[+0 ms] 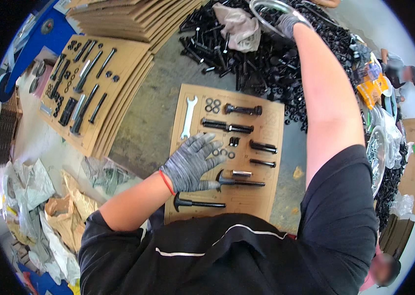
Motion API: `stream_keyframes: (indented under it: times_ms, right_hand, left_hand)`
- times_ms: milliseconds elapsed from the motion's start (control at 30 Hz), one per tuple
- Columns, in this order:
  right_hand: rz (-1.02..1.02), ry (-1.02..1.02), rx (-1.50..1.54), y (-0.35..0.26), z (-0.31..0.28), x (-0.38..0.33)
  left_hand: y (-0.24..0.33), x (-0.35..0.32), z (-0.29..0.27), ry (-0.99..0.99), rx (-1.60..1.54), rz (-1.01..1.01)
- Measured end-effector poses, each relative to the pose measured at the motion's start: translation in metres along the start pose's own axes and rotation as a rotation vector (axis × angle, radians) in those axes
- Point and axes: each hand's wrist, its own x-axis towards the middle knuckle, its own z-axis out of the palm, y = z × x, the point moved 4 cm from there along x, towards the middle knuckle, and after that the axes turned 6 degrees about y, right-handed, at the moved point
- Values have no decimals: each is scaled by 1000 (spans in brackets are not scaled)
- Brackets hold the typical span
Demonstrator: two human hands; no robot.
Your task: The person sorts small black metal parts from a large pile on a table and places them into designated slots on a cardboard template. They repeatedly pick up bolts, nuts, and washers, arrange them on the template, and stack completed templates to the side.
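My left hand (191,162), in a grey knit glove, lies palm down with fingers spread over a cardboard sheet (251,204). No object shows in its grip. Around it on the sheet are an open-end wrench (189,118), black washers (212,105), bolts (243,109), a long bolt with a nut (228,126), and T-shaped black rods (200,203). Its fingertips are close to several small rings (223,152) and partly cover some parts. My right hand (287,23), also gloved, reaches far forward into a round metal basin (261,18); its fingers are largely hidden.
Heaped black bolts and nuts (239,64) cover the far table, with a pale cloth (237,27) on top. Stacked cardboard sheets (129,93) at left bear more hardware. Plastic bags (377,91) and a second basin (377,157) lie at right. Other people (401,73) are beyond.
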Motion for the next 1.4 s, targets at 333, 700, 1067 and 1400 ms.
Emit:
stream_keyframes:
  times_ms: [333,700,1067,1400]
  right_hand:
    - [1001,-201,1499,31,8,-53]
    - [2325,1019,2709,26,-76,-159]
    - [1118,487,2623,77,-379,-212]
    - [1198,379,2752,78,-379,-220]
  left_hand:
    - [3,5,-3,-40,37,-64]
    - [6,5,-7,46,50,-57]
    - [14,20,7,-149,141,-7]
    - [11,12,-3,82,33,-28]
